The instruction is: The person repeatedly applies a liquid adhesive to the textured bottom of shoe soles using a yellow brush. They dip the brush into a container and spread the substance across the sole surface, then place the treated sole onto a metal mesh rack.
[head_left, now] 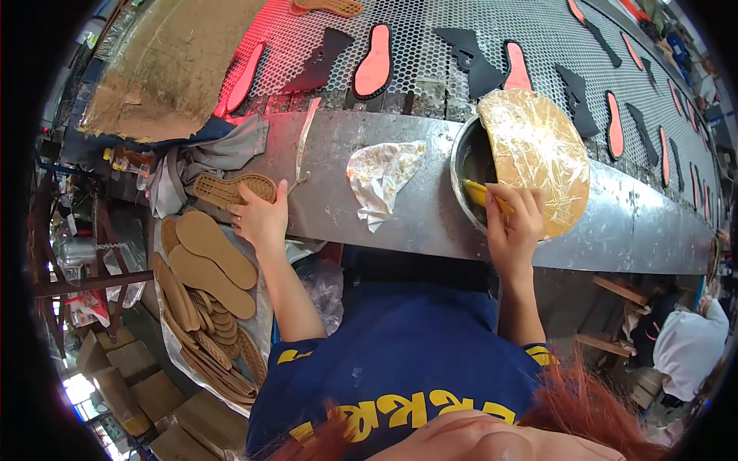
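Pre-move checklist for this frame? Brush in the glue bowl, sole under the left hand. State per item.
1. Right hand has a grip on the yellow brush: ok.
2. Brush tip inside the metal bowl: ok.
3. Bristles loaded with glue: cannot tell, hidden in the bowl.
4. Left hand touching the tan sole on the metal bench: ok; firm grip cannot tell.
5. Bowl's film-covered lid tilted aside, opening free: ok.
6. Crumpled paper lies apart from both hands: ok.

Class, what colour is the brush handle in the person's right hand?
Yellow. The brush in the right hand shows best in the head view.
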`<state>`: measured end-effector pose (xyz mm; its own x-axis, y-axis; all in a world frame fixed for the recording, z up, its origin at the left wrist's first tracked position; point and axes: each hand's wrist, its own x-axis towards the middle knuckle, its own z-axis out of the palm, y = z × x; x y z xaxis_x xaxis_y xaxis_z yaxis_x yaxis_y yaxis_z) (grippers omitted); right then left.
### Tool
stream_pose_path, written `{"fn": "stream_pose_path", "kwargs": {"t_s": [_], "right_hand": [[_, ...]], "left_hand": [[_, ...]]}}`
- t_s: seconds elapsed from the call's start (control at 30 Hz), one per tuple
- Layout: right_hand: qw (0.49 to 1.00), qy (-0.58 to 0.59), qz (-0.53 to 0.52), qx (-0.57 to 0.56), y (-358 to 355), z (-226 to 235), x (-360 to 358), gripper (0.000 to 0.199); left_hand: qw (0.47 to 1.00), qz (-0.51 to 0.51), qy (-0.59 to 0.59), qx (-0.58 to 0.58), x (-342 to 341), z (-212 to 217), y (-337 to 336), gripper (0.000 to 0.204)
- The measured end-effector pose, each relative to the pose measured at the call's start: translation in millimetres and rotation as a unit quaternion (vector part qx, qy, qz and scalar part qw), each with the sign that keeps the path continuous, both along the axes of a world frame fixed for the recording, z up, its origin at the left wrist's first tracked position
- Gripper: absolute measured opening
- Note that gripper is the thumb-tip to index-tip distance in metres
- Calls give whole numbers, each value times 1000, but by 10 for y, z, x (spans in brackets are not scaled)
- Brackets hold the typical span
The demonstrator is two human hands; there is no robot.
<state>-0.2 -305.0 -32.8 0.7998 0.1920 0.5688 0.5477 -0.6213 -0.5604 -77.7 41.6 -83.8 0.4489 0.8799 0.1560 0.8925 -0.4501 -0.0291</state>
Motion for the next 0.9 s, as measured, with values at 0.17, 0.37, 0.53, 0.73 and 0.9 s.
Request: {"fn": "stream_pose_path", "kwargs": {"t_s": [0.17, 0.37, 0.53, 0.73, 0.9], "right_hand": [[997, 11, -19, 80, -81, -47, -23, 12], [994, 10, -19, 106, -85, -77, -23, 10], [994, 24, -5, 109, -10, -62, -22, 10], [986, 61, 17, 151, -3, -129, -87, 10], [972, 100, 1, 213, -67, -251, -114, 12]], "left_hand": [[988, -49, -143, -21, -105, 280, 95, 80], [929, -102, -327, 139, -431, 811, 171, 50], [865, -162, -400, 255, -494, 737, 473, 26], [852, -108, -502, 99, -269, 649, 513, 62], [783, -78, -599, 152, -419, 789, 318, 57]]}}
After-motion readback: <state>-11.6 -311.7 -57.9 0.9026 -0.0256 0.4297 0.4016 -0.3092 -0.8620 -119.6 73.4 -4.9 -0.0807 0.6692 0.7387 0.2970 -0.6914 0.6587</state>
